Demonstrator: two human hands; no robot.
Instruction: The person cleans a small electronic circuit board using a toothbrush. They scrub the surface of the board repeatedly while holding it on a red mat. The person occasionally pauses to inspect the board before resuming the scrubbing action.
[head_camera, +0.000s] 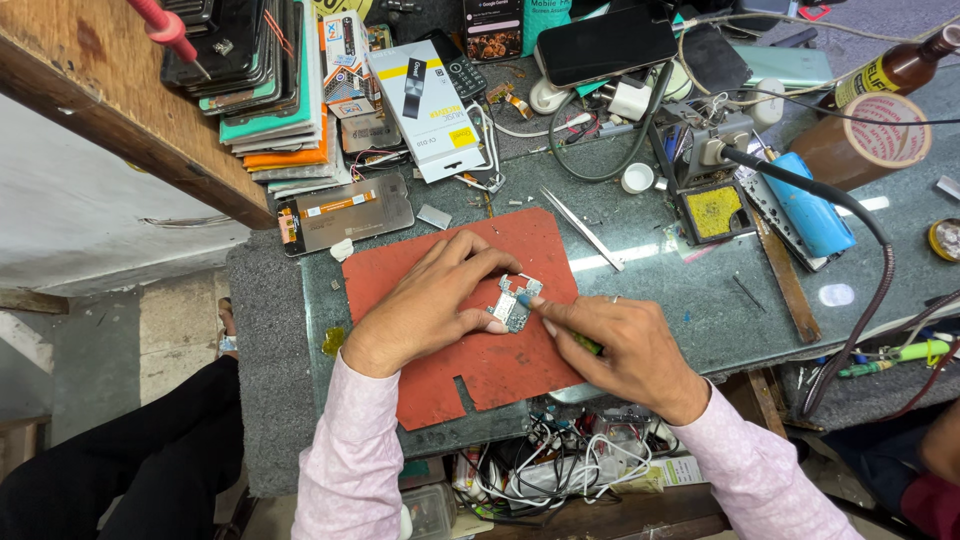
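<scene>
A small phone circuit board (515, 303) lies on a red mat (500, 365) on the glass-topped bench. My left hand (425, 300) rests on the mat and pins the board between thumb and fingers. My right hand (620, 350) grips a thin tool with a green handle (585, 343), and its blue tip touches the board's top edge. Both wrists wear pale pink sleeves.
Metal tweezers (583, 229) lie just beyond the mat. A phone screen panel (345, 212) sits at the back left beside a stack of phone cases (270, 90). A soldering stand with a yellow sponge (712, 210), a blue case (810, 205), tape roll (885, 135), cables and boxes crowd the back.
</scene>
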